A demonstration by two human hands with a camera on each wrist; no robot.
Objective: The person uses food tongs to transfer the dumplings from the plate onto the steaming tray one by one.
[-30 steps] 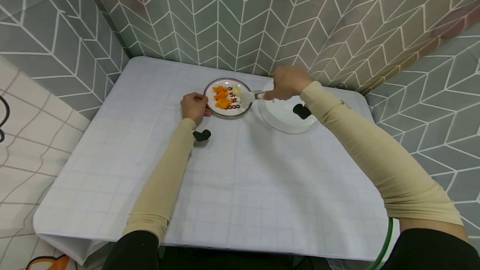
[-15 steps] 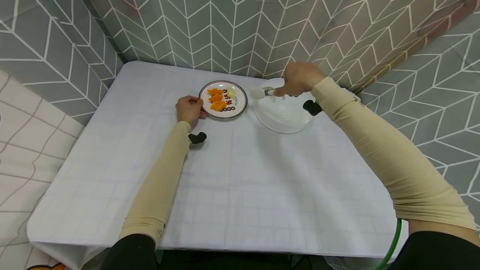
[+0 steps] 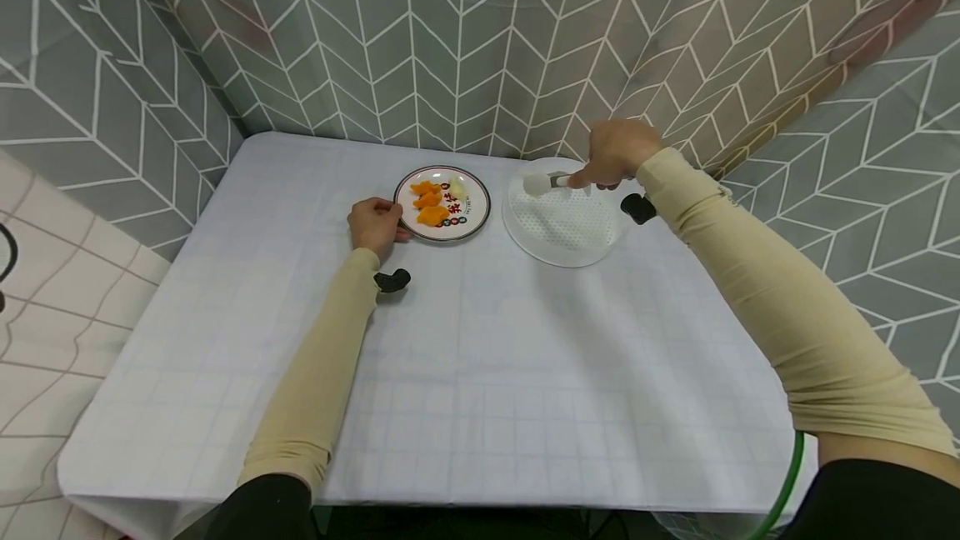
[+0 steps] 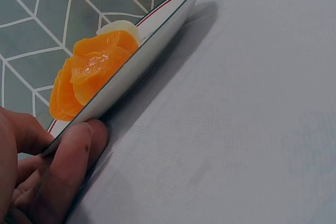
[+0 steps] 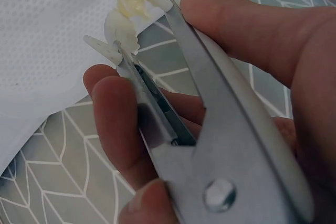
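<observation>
left hand pinches the left rim of the plate, thumb above, fingers under. on the plate: orange slices toward its left, a pale piece near its far edge. right hand grips metal tongs, arms spread, whitish tips over the round perforated tray, just right of the plate. pale yellowish lump by the tips (whether clasped, cannot tell).

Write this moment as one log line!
left grip: pinches plate rim | right grip: holds tongs over white holed tray | on plate: orange pieces, pale piece
</observation>
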